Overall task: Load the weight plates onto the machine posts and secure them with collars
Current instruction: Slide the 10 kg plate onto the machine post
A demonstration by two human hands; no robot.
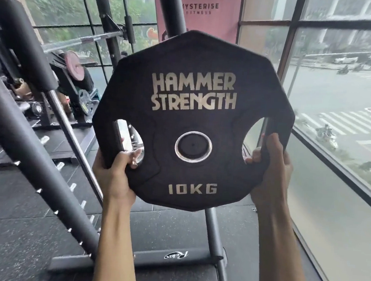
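Head view shows the plate (192, 123) held up in the air in front of the chest, upright, with its printed face turned to the camera. It is gripped through its two side cut-outs: the left hand (115, 174) is closed around the rim at the left opening, the right hand (269, 169) is closed around the rim at the right opening, with fingers curled through from behind. A post end (193, 147) is seen through the steel-ringed centre hole, so the plate is judged to be at the mouth of the post or just started on it; how deep it sits cannot be told.

Several things could go wrong. If the plate is tilted, the ring may catch on the post end and jam. If one hand is released too early, the weight may swing down and fall to the floor (29, 227). Fingers in the cut-outs could be pinched against whatever lies behind the plate.

The plate is black, with many flat sides, matte like rubber. "HAMMER STRENGTH" and "10KG" are marked on it in silver. Behind it stand a black frame (30, 150) and large windows (338, 108). No collar is seen
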